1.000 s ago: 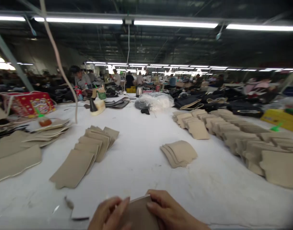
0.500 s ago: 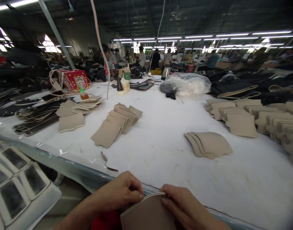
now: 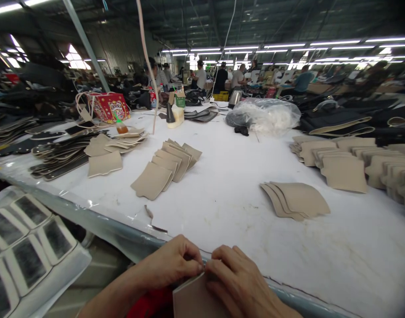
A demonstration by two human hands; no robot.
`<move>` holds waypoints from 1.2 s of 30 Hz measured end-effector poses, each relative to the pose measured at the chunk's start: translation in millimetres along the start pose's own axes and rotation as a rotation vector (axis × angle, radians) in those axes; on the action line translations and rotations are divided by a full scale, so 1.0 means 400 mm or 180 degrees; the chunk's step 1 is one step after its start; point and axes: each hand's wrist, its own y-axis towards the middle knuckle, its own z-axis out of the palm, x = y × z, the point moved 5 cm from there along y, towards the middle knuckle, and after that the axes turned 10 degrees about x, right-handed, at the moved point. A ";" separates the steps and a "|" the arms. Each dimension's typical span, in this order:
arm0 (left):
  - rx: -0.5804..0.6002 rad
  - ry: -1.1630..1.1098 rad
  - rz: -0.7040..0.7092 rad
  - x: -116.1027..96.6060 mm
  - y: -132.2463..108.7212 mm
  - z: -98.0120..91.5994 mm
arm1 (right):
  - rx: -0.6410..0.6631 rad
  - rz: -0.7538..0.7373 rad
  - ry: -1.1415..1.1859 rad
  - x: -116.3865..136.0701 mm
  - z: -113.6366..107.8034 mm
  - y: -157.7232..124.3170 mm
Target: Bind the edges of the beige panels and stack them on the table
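My left hand and my right hand meet at the bottom of the view, both pinching the top edge of a beige cut piece held at the near edge of the white table. Fingertips of both hands touch at the piece's upper rim. Farther out on the table lie a fanned row of beige pieces to the left and a small stack of beige pieces to the right.
Rows of beige pieces fill the right side. Dark strips and more beige pieces lie at left, by a red bag. A clear plastic bag sits at the back. Trays with dark panels stand below the table's left edge. People work in the background.
The camera has tilted down and swung left. The beige piece has dropped lower in view, and my hands have drawn together on its top edge.
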 end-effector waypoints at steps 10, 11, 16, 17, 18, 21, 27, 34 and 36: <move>0.0045 0.0183 0.0133 -0.011 0.010 0.020 | 0.0509 0.0223 0.0271 -0.018 -0.028 0.025; 0.0075 0.0209 0.0178 -0.012 0.013 0.021 | 0.0540 0.0177 0.0278 -0.017 -0.037 0.030; -0.0092 0.0637 0.0228 -0.008 0.020 0.021 | 0.0887 -0.0011 -0.0028 -0.009 -0.039 0.049; -0.0170 0.0795 0.0182 -0.008 0.021 0.019 | 0.0882 -0.0072 -0.0193 -0.007 -0.030 0.050; -0.0258 0.0973 0.0114 -0.009 0.020 0.017 | 0.0807 -0.0146 -0.0386 -0.003 -0.020 0.049; -0.0649 0.1532 -0.0167 -0.019 0.015 -0.001 | 0.0321 -0.0404 -0.0905 0.016 0.007 0.038; -0.0810 0.1590 -0.0286 -0.071 0.007 -0.029 | -0.0647 -0.0977 -0.1166 0.089 -0.052 -0.002; 0.0312 0.0607 0.0099 -0.078 0.020 0.013 | 0.0074 -0.0428 -0.0230 0.069 -0.090 -0.002; 0.0478 0.0326 0.0190 -0.052 0.010 0.026 | -0.0060 -0.0470 0.0007 0.048 -0.048 -0.023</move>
